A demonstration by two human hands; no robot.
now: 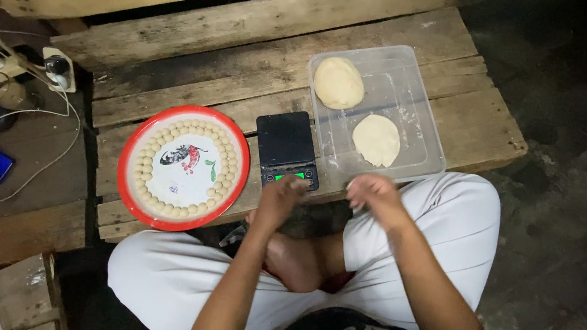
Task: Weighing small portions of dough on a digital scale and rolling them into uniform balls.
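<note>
Counting the things on the counter (246, 60)

Sitting there: two dough lumps (339, 82), one clear tub (423, 120), one scale (286, 146), one red-rimmed plate (130, 149).

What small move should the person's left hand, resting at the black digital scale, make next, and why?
Probably lift the left hand clear of the black digital scale: its platform looks bare, while the right hand hovers by the clear plastic tray holding two dough lumps.

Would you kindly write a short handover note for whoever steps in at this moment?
Left hand: at the front edge of the black digital scale, fingers by its lit display; grip unclear.
Right hand: at the near rim of the clear plastic tray, fingers pinched, contents too small to tell.
Tray holds two dough lumps.
Done: small dough balls ring the red-rimmed plate.
Left: both lumps; the plate's centre is bare.
</note>
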